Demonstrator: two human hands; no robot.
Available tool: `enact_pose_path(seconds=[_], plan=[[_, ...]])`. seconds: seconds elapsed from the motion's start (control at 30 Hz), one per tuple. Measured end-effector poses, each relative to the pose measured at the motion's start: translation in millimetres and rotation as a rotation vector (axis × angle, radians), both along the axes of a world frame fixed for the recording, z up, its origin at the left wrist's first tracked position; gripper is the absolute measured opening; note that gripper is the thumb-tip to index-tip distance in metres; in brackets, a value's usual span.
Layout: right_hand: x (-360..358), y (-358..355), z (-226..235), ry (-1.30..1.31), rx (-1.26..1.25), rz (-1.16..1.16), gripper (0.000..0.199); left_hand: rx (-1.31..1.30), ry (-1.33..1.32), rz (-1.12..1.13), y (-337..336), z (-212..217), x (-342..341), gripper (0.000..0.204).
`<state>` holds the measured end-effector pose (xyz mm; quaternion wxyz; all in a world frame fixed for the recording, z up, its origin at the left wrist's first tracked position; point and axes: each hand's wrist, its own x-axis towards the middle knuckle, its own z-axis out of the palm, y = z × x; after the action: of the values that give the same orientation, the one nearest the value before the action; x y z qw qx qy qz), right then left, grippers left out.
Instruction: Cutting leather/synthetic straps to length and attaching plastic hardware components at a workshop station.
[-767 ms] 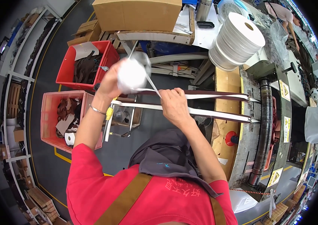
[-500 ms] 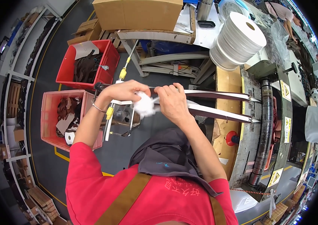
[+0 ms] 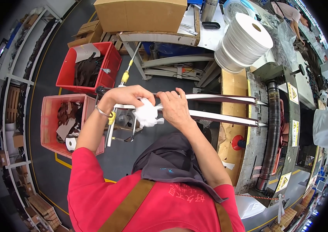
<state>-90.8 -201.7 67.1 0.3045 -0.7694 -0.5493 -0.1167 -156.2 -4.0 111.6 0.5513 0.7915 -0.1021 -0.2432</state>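
Note:
My left hand (image 3: 133, 96) is closed around a crumpled white bundle of thin strip (image 3: 147, 113), part of which hangs below my fingers. Right beside it, my right hand (image 3: 174, 108) has its fingers curled over the near ends of two long strips. These strips, a far white-and-brown strip (image 3: 225, 99) and a near white-and-brown strip (image 3: 225, 117), run rightward to the machine, white on one face and dark brown along the other. Exactly how my right fingers grip the ends is hidden by the back of the hand.
A machine with a dark roller (image 3: 271, 135) stands at right, below a stack of white spools (image 3: 245, 42). To the left are a red bin (image 3: 109, 79) and a pink bin (image 3: 46, 123) with brown scraps. A metal frame (image 3: 110, 133) stands below my left hand. Another person works far right.
The white bundle, blurred before, now shows sharply and droops with a loose end near my right hand. Both hands have shifted slightly left in the picture, still close together.

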Motion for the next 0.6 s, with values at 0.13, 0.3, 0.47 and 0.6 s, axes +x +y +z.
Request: enact_pose_path(seconds=[0.13, 0.3, 0.47, 0.6], plan=[[-6.4, 0.5, -2.1, 0.036, -0.057, -0.053, 0.028, -0.993, -0.011, 0.460, 4.8, -10.7, -5.8, 0.045], [-6.9, 1.5, 0.4, 0.037, -0.119, -0.136, 0.041, -1.114, -0.087, 0.617, 11.6, -17.3, -6.3, 0.047], [-11.2, 0.0, -1.3, 0.057, -0.248, -0.171, 0.063, -1.105, -0.060, 0.641, 18.2, -24.4, -15.5, 0.042], [-12.3, 1.3, -5.1, 0.039, -0.232, -0.188, 0.063, -1.128, -0.064, 0.573, 22.0, -26.0, -22.2, 0.038]])
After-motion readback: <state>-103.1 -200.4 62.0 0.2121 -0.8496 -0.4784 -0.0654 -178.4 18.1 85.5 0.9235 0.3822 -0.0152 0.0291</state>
